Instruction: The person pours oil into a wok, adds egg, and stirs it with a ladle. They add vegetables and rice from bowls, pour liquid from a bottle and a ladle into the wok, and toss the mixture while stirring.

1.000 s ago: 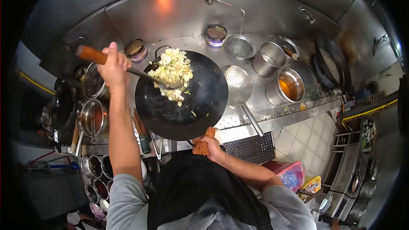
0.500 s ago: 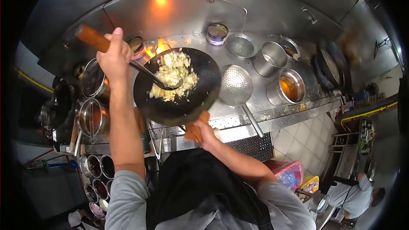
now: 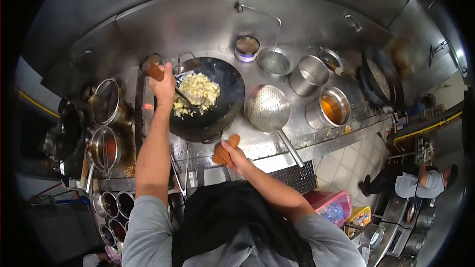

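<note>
My left hand (image 3: 162, 88) is wrapped round the wooden handle (image 3: 153, 71) of a ladle, whose bowl rests among pale yellow and white chopped food (image 3: 199, 91) in a black wok (image 3: 231, 86). The wok sits on the stove, with a loop handle at its near side. My right hand (image 3: 234, 157) grips a folded brown cloth (image 3: 225, 154), just in front of that near handle and apart from it. To the right of the wok lies a perforated strainer (image 3: 267, 108), its handle towards me.
Behind and right stand a can (image 3: 247, 48), a bowl of water (image 3: 275, 62), a steel pot (image 3: 308, 75) and a pot of orange liquid (image 3: 332, 107). Strainers over pots (image 3: 105, 148) are at left. A co-worker (image 3: 420, 183) stands far right.
The wok has come down level onto the stove and the flames are gone from view. My right hand with the cloth has parted from the wok. The co-worker has moved up the view.
</note>
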### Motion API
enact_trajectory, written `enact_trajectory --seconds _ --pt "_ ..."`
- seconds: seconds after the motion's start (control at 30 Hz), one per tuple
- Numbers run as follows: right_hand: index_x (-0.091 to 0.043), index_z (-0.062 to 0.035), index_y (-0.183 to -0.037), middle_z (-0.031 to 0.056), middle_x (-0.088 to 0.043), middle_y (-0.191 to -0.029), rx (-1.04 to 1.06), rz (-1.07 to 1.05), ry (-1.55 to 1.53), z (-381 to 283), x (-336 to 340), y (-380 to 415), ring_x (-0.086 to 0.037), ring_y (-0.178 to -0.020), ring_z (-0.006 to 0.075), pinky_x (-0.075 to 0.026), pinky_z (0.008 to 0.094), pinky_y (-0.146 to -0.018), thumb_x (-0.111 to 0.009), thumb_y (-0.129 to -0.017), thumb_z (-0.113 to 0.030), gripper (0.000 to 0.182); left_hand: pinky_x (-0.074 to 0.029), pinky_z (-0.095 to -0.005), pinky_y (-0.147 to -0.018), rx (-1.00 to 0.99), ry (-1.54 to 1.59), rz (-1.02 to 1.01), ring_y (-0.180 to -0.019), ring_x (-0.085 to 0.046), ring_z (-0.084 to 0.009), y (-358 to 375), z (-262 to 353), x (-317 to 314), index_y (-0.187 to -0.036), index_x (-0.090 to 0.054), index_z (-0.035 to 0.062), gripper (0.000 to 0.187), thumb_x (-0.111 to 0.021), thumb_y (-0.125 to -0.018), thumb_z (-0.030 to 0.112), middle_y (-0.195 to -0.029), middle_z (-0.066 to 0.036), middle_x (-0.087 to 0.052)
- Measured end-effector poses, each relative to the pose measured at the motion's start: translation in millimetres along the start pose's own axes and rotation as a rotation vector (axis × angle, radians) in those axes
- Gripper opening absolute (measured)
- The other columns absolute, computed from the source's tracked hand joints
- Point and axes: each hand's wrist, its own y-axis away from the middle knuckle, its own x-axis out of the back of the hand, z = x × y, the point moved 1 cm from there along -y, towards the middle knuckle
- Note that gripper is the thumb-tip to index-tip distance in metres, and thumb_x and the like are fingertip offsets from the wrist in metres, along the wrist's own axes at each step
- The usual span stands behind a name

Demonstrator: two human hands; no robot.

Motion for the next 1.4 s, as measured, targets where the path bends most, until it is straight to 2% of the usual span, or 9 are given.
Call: enact_trajectory --seconds 0.13,0.27,0.7,0.77,0.83,1.0,1.1,1.17,1.4 --pt "-0.054 -0.0101 -0.112 0.0038 -0.065 -0.093 0.009 0.054 -0.011 4 34 40 -0.062 -0.072 0.0128 -0.038 0.0237 -0.044 -0.061 -0.091 -0.046 0.042 -0.033 -0.0251 -0.039 -0.052 0.010 0.034 -0.042 -0.042 -0.0068 -6 51 -28 -0.071 -0.048 0.0080 0.026 -0.062 -0.092 0.012 -0.054 0.003 -0.045" --pt "-0.055 -0.0118 -0.111 0.0032 -0.065 -0.093 0.020 0.113 -0.092 -4 63 74 -0.061 -0.072 0.0133 -0.038 0.0243 -0.044 -0.061 -0.091 -0.048 0.041 -0.033 -0.0250 -0.040 -0.008 0.072 0.083 -0.042 -0.042 -0.0071 4 -19 -17 -0.067 -0.047 0.0085 0.030 -0.064 -0.091 0.013 -0.052 0.003 -0.044" --pt "-0.053 -0.0081 -0.113 0.0064 -0.065 -0.093 0.023 0.233 -0.105 10 82 101 -0.064 -0.072 0.0173 -0.041 0.0262 -0.043 -0.061 -0.091 -0.046 0.045 -0.035 -0.0276 -0.042 0.020 -0.093 0.081 -0.044 -0.043 -0.0077 -7 28 -32 -0.064 -0.045 0.0078 0.032 -0.061 -0.092 0.010 -0.054 0.002 -0.045" --pt "-0.054 -0.0069 -0.110 0.0067 -0.065 -0.091 -0.001 0.227 -0.113 14 82 101 -0.064 -0.071 0.0182 -0.043 0.0266 -0.045 -0.061 -0.091 -0.045 0.044 -0.037 -0.0278 -0.044 -0.018 0.178 0.078 -0.044 -0.042 -0.0078 8 37 -31 -0.064 -0.046 0.0070 0.032 -0.062 -0.092 0.012 -0.054 0.002 -0.045" --pt "-0.056 -0.0072 -0.107 0.0065 -0.065 -0.089 0.001 0.252 -0.177 23 84 96 -0.064 -0.069 0.0182 -0.044 0.0266 -0.045 -0.061 -0.091 -0.044 0.041 -0.035 -0.0248 -0.043 -0.180 -0.035 0.131 -0.044 -0.044 -0.0081 14 -20 -20 -0.065 -0.049 0.0076 0.030 -0.062 -0.092 0.013 -0.055 0.003 -0.047" --pt "-0.056 -0.0072 -0.105 0.0064 -0.065 -0.088 0.027 0.240 -0.115 11 82 109 -0.064 -0.069 0.0169 -0.044 0.0259 -0.045 -0.061 -0.092 -0.044 0.040 -0.034 -0.0239 -0.043 0.016 -0.076 0.197 -0.046 -0.046 -0.0076 -26 19 -20 -0.066 -0.051 0.0082 0.030 -0.063 -0.092 0.016 -0.053 0.002 -0.048" --pt "-0.057 -0.0071 -0.105 0.0058 -0.065 -0.087 0.046 0.272 -0.117 11 77 119 -0.064 -0.069 0.0165 -0.042 0.0250 -0.044 -0.061 -0.091 -0.046 0.042 -0.034 -0.0259 -0.044 -0.177 0.109 0.232 -0.046 -0.046 -0.0080 -19 15 -3 -0.066 -0.052 0.0082 0.030 -0.064 -0.092 0.018 -0.053 0.002 -0.048" --pt "-0.057 -0.0071 -0.106 0.0060 -0.065 -0.088 0.044 0.249 -0.134 14 85 113 -0.064 -0.068 0.0165 -0.040 0.0251 -0.043 -0.061 -0.091 -0.046 0.042 -0.040 -0.0309 -0.050 -0.238 -0.212 0.226 -0.048 -0.048 -0.0108 -21 -21 8 -0.065 -0.052 0.0038 0.030 -0.063 -0.091 0.015 -0.055 -0.001 -0.051" --pt "-0.055 -0.0032 -0.114 0.0088 -0.065 -0.096 0.059 0.218 -0.145 28 104 109 -0.067 -0.082 0.0213 -0.055 0.0320 -0.062 -0.059 -0.093 -0.044 0.046 -0.034 -0.0257 -0.039 -0.181 0.116 0.243 -0.042 -0.041 -0.0075 -36 11 6 -0.066 -0.046 0.0089 0.031 -0.061 -0.092 0.014 -0.052 0.002 -0.044"
